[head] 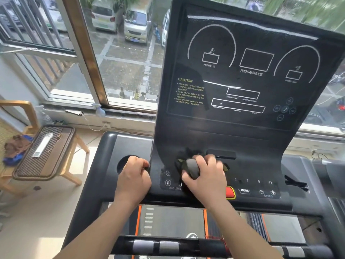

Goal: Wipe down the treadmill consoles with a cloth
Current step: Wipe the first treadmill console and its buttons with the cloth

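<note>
Two bare hands work at the lower part of a black treadmill console [242, 131]. The right hand [207, 172] lies on the sloping key panel with its fingers clenched round a bunched cloth [191, 166] – grey with darker folds – which presses on the panel just right of the INCLINE keys [168, 182]. Hand and cloth hide some of those keys, and the wrist covers the left half of a red button [231, 192]. Right of it the MODE key [244, 190] and the SPEED keys [267, 192] show plainly.

The left hand [133, 176] sits at the console's left edge, fingers curled; they seem to hook onto that edge, though the fingertips are hard to make out. Just left of it is a round cup holder [121, 163], partly hidden by the knuckles.

Above, the upright display carries a CAUTION notice [190, 91] and blank readout frames. Below the forearms run a handlebar [168, 246] with silver pads and the running belt [171, 219].

At the far left a small woven tabletop [59, 146] on wooden legs holds a white remote [42, 144]; beside it a brown rag [15, 146] lies on a chair. A spray bottle [99, 110] stands on the window sill – parked cars [138, 23] show through the glass.
</note>
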The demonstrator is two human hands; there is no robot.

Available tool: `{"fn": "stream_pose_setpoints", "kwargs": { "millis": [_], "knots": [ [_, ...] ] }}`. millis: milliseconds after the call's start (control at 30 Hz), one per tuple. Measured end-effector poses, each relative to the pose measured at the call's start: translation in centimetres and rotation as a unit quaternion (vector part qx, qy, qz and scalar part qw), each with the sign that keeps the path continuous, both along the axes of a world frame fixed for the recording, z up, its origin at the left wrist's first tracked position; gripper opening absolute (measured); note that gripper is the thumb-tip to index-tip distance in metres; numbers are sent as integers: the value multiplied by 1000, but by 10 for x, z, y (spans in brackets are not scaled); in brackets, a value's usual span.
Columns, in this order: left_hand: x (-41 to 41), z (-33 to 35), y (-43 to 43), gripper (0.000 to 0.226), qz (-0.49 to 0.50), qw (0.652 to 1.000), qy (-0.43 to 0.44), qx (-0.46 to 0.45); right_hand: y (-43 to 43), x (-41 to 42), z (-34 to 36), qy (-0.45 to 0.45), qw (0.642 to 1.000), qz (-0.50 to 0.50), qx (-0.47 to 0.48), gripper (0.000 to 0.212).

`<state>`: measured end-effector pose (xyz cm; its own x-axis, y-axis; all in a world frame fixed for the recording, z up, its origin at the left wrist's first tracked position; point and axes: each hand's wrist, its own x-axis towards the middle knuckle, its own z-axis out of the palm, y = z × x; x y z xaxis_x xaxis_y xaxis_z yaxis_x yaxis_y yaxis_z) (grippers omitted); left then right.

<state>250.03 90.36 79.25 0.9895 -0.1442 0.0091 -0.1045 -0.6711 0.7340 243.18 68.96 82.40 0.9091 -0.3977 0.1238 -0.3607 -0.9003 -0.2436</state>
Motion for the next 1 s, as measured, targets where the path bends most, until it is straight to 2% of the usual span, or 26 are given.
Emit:
{"fn": "stream_pose_setpoints", "kwargs": {
  "millis": [100,167,267,367,433,500,567,633,800,1000],
  "knots": [
    [1,0,-2,24,5,1000,3,4,15,7,4,18,999,-49,-4,54],
    [1,0,-2,24,5,1000,-4,2,31,8,6,10,1000,9,-11,49],
    [1,2,-4,24,1,1000,-4,2,47,3,4,-19,988,153,-3,40],
    [5,2,-6,26,2,1000,6,13,39,1,9,-4,979,202,13,40],
    [8,6,-11,31,15,1000,-4,12,24,0,15,24,984,178,17,41],
    [6,15,-25,34,6,998,-59,4,4,-2,21,55,991,119,27,44],
    [-1,28,-49,31,-37,990,-130,-25,-21,-5,27,90,993,57,45,50],
    [-12,37,-79,28,-82,982,-162,-49,-47,-10,32,108,993,16,52,57],
    [-40,36,-139,23,-157,970,-180,-41,-113,-34,34,118,991,-48,47,65],
    [-59,39,-173,17,-197,965,-167,-48,-171,-65,28,100,987,-121,20,59]
  ]
}}
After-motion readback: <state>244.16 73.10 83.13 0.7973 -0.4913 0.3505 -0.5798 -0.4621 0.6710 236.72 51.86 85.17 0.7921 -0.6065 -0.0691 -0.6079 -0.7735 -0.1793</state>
